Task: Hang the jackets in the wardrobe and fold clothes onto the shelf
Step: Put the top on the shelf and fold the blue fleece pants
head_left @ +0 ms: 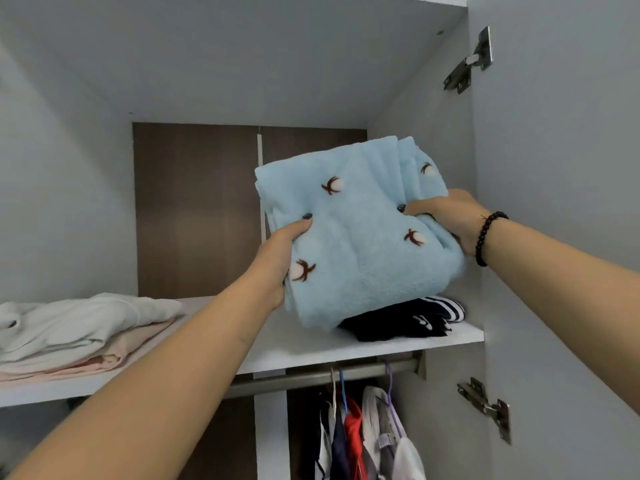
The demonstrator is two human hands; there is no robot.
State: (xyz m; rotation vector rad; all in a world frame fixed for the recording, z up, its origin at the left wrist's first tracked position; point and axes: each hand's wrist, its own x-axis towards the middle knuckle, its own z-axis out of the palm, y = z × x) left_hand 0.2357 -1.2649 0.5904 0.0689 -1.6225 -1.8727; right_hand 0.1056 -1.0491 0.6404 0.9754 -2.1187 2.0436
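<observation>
Both hands up at the wardrobe's upper shelf point(346, 348), holding a folded light-blue fleece garment point(360, 244). Fabric is plush, fuzzy nap, scattered with small white puffs on brown sprigs, cotton-boll look. Folded into a thick rectangular bundle, tilted, top edge leaning toward the back panel.

Left hand point(277, 261) grips the bundle's left edge, thumb on the front face, fingers wrapped behind. Right hand point(446, 216) clamps the right side, thumb pressed into the front, fingers curled round the edge; dark bead bracelet point(485, 237) on that wrist.

Bundle's lower edge sits over a folded dark garment with white stripes point(408, 320) at the shelf's right end; can't tell if it's resting on it or just above.

Left end of shelf: stack of folded white and pale pink clothes point(76, 334). Below the shelf, clothes on hangers point(360, 441) on a metal rail point(311, 377).
</observation>
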